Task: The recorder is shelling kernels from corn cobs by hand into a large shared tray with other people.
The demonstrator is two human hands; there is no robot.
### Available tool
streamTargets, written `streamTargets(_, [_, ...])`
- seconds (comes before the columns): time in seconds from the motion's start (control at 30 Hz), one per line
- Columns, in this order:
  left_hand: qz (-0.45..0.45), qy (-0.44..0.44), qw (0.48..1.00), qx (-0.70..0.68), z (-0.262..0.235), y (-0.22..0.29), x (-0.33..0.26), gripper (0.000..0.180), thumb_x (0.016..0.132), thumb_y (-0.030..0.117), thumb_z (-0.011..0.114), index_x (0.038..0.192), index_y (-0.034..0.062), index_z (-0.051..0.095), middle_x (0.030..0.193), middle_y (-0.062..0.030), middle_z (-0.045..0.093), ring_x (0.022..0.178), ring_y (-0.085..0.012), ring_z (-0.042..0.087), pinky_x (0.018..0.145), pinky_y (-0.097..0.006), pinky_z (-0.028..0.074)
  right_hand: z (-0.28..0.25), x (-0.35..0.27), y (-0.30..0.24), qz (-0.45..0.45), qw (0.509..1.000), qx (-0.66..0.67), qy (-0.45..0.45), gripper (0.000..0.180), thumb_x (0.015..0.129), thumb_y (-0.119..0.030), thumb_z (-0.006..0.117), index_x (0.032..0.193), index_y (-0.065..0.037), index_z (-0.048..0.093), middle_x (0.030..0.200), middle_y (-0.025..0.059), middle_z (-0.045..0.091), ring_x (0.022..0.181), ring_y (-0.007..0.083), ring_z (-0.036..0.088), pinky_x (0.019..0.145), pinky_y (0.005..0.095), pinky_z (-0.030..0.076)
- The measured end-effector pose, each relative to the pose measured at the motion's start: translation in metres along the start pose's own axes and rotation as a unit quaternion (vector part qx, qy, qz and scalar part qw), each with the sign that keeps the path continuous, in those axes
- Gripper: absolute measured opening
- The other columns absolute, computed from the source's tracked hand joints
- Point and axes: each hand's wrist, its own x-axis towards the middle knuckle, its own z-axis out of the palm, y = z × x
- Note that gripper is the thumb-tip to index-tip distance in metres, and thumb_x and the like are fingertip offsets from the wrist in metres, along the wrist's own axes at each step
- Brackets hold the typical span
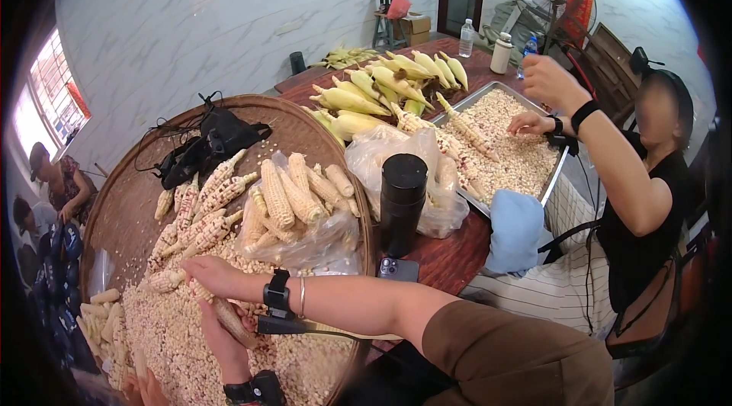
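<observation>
My left hand [221,337] is closed around a pale corn cob [235,324] above the loose kernels [305,364] in a big round woven tray [107,200]. Just beyond it, my right hand [213,278] has its fingers bent onto the near end of an ear of corn [164,281]; the fingertips are partly hidden. More ears speckled with red [202,234] are heaped past that hand. A plastic bag [305,250] full of pale cobs [278,192] sits in the tray, right of the heap.
A co-worker's hands [145,389] show at lower left beside more cobs [95,322]. At right, a seated person [648,192] works over a metal tray [560,177] of kernels. A black flask [402,200] and a phone [398,269] stand near my right arm. Husked-on corn [374,93] lies behind.
</observation>
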Motion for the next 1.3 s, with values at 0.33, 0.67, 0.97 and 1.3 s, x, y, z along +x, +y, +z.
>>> streamTargets(0.33, [0.004,-0.042,0.999,0.024,-0.015,0.001,0.003,0.052,0.099,0.052,0.039,0.083,0.0044,0.054,0.062,-0.0073,0.055,0.045,-0.015,0.05,0.041,-0.026,0.04,0.003,0.001,0.003,0.006,1.0,0.005,-0.004,0.045,0.098,-0.039,0.045,0.08,-0.001,0.061,0.068,0.007,0.054,0.067,0.0162,0.049,0.065,0.0332,0.042])
streamTargets(0.67, [0.003,-0.039,0.999,0.013,-0.016,-0.004,0.006,0.047,0.1,0.047,0.036,0.089,0.0041,0.054,0.064,-0.0086,0.056,0.043,-0.017,0.051,0.039,-0.027,0.041,0.003,0.006,0.018,-0.007,0.999,0.031,0.013,0.046,0.098,-0.042,0.045,0.08,-0.004,0.064,0.071,0.005,0.054,0.069,0.0143,0.047,0.068,0.0302,0.04])
streamTargets(0.97, [-0.07,-0.017,0.996,-0.058,-0.03,-0.003,0.011,0.044,0.098,0.046,0.036,0.099,0.0062,0.055,0.068,-0.01,0.059,0.05,-0.0187,0.056,0.043,-0.028,0.045,0.006,-0.001,0.006,0.102,0.991,0.081,0.008,0.035,0.096,-0.029,0.044,0.083,-0.004,0.065,0.077,0.0057,0.061,0.074,0.0144,0.056,0.069,0.0276,0.046])
streamTargets(1.3, [-0.054,-0.043,0.997,0.041,-0.034,-0.001,0.013,0.048,0.099,0.052,0.04,0.095,0.0059,0.056,0.068,-0.0088,0.06,0.05,-0.0177,0.058,0.045,-0.029,0.048,0.0,-0.003,0.004,0.103,0.991,0.084,-0.002,0.037,0.101,-0.032,0.041,0.087,-0.004,0.063,0.085,0.0059,0.061,0.081,0.014,0.053,0.079,0.0295,0.043])
